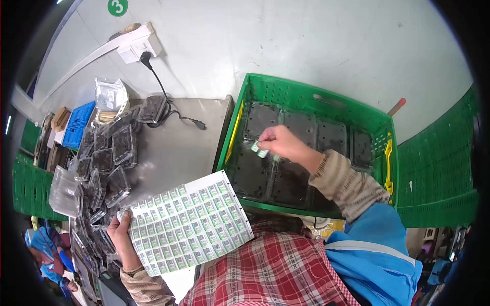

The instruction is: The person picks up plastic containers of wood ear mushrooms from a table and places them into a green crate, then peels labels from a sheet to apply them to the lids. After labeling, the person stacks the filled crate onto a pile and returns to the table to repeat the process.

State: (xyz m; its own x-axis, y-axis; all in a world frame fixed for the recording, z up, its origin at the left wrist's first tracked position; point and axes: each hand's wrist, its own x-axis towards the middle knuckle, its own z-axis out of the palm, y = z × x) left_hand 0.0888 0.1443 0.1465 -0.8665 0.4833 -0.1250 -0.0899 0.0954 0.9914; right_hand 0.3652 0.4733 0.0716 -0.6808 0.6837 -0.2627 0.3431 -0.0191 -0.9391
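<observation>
My left hand (120, 233) grips the left edge of a white sheet (189, 224) covered in rows of small green-and-white labels; some places in its top row are bare. Over the green crate (311, 92), my right hand (278, 142) pinches small green-and-white labels (259, 149) between thumb and fingers. Below that hand, clear-lidded plastic boxes (247, 173) with dark contents lie side by side in the crate. Whether the labels touch a lid, I cannot tell.
Many clear plastic boxes (122, 144) are piled on the metal table (178, 153) at left, near a blue crate (79, 124). A black cable (162, 84) hangs from a wall socket (139, 48). Another person (48, 252) is at lower left.
</observation>
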